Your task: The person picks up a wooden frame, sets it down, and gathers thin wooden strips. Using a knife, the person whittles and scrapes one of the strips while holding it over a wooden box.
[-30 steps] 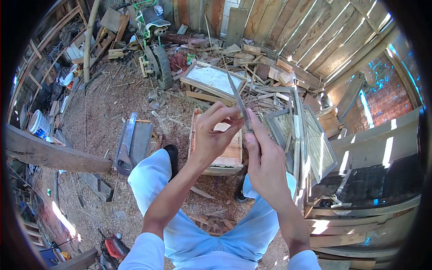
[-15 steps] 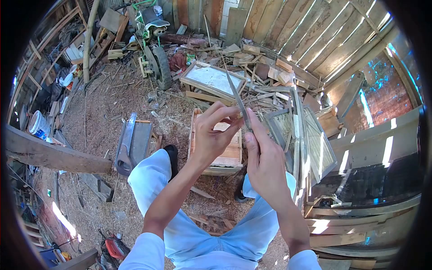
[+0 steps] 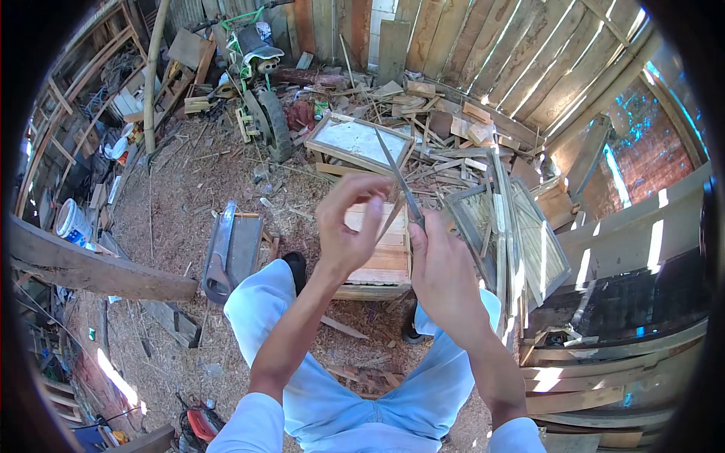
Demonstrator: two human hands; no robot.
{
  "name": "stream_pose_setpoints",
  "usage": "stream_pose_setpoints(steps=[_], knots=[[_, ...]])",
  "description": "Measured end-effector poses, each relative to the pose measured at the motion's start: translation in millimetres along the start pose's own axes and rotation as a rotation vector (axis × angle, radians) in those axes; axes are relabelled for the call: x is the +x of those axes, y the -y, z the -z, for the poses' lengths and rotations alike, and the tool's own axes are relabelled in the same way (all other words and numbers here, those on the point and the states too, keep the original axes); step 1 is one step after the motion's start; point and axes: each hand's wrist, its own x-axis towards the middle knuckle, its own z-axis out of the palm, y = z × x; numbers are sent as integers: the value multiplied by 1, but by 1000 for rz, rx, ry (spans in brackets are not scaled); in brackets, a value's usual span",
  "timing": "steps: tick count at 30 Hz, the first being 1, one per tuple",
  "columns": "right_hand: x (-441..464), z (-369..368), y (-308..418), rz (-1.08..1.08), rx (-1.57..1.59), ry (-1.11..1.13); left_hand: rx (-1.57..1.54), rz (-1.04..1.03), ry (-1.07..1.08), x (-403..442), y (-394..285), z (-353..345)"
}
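Observation:
In my right hand (image 3: 449,275) is a long, narrow knife (image 3: 396,167) with a tapering, pointed metal blade. Its blade points up and away to the left, and my closed fingers hide its grip. Just left of the blade my left hand (image 3: 349,223) is raised, slightly blurred, with thumb and fingers curved and apart. A thin brown strip (image 3: 390,219) shows between the two hands; I cannot tell whether either hand touches it. Below both hands, between my feet, stands a wooden box (image 3: 377,278) partly covered by my left hand and forearm.
A handsaw (image 3: 218,253) rests on a dark framed panel (image 3: 244,245) at left. Ahead lie a white-topped framed box (image 3: 362,141) and a scrap wood pile (image 3: 430,102). Framed panels (image 3: 538,238) lean at right. A wheeled machine (image 3: 268,121) stands behind; a beam (image 3: 98,268) juts in from the left.
My left hand has drawn back from the blade, its fingers spreading apart. The knife stays in my right hand, its blade tilted slightly differently. The whole view has shifted a little.

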Motion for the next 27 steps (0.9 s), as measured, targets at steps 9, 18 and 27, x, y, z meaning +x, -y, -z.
stream_pose_setpoints(steps=[9, 18, 27], knots=[[2, 0, -2, -1, -12, 33, 263, -502, 103, 136, -71, -7], [14, 4, 2, -89, -56, 77, 680, -401, 623, 153, -23, -47], [16, -5, -6, -25, -61, 85, 605, -367, 653, 147, -29, -41]])
